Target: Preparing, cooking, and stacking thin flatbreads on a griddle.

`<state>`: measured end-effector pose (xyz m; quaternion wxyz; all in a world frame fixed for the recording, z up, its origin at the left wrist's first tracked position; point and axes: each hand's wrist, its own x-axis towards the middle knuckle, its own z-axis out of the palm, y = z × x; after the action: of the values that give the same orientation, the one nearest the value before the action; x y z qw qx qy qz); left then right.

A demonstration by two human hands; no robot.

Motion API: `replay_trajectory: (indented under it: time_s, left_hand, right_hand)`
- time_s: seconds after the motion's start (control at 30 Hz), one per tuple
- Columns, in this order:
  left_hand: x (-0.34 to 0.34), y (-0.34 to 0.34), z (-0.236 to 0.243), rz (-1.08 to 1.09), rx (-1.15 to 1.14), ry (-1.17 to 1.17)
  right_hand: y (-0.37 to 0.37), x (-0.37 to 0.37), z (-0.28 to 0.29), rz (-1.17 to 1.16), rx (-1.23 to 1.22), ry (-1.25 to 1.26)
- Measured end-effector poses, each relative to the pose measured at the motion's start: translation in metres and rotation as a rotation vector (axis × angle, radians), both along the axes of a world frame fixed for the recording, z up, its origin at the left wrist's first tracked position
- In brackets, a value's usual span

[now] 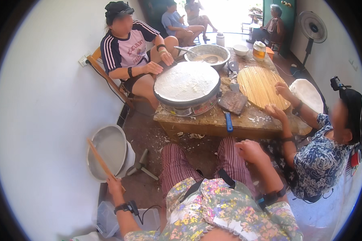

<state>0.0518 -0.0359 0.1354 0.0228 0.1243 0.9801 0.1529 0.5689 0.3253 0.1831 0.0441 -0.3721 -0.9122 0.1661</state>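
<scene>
My left hand [115, 184] is closed round the lower end of a long flat wooden stick [98, 156]. The stick slants over a large metal basin [118, 138] with a pale inside, low on my left. Above my right knee is my right hand [252, 152], its fingers curled in and nothing seen in them. The table edge lies just beyond it, where a scraper's blue handle [228, 121] sticks out. A round griddle [160, 98] on the table carries a white, crumbly-looking layer of batter [187, 80].
Across the griddle a co-worker holds a dark flat scraper [165, 66] at its rim. Another at right reaches over a round slatted board [257, 86]. A batter basin [225, 62] with ladle, a white bowl [241, 50], a jar [259, 51] and a fan [312, 27] stand farther back.
</scene>
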Motion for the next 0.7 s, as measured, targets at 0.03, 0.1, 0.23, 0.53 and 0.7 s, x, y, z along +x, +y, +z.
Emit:
replay_trajectory:
  time_s: [0.03, 0.1, 0.23, 0.53, 0.7]
  left_hand:
    - [-0.007, -0.019, -0.019, -0.023, -0.007, 0.077]
    - [-0.025, -0.027, -0.042, -0.069, -0.013, 0.150]
    - [-0.022, -0.014, -0.029, 0.036, -0.062, 0.098]
    - [0.014, -0.053, -0.027, 0.051, 0.314, 0.156]
    - [0.056, -0.058, -0.010, -0.004, 0.610, 0.337]
  right_hand:
    - [0.000, -0.012, 0.016, 0.051, 0.072, 0.052]
    - [-0.002, -0.027, 0.039, 0.077, 0.108, 0.082]
    - [-0.014, -0.058, 0.070, 0.182, 0.144, 0.084]
    - [-0.065, -0.091, 0.078, 0.486, 0.008, -0.063]
    - [-0.061, -0.092, 0.073, 0.485, 0.049, 0.000]
